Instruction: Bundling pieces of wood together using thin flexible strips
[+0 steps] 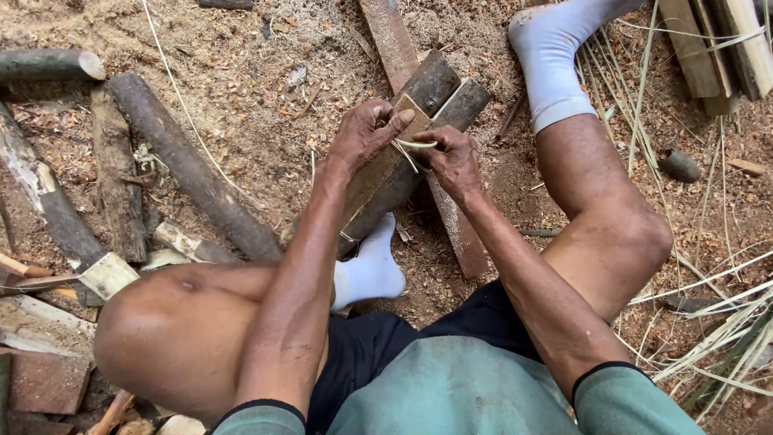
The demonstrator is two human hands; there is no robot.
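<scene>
No packages, labels, signs or screens are showing anywhere in this view.

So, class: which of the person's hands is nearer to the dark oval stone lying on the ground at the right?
Right. The right hand lies between the stone and the left hand, which sits farther off on the flat wooden piece.
</scene>
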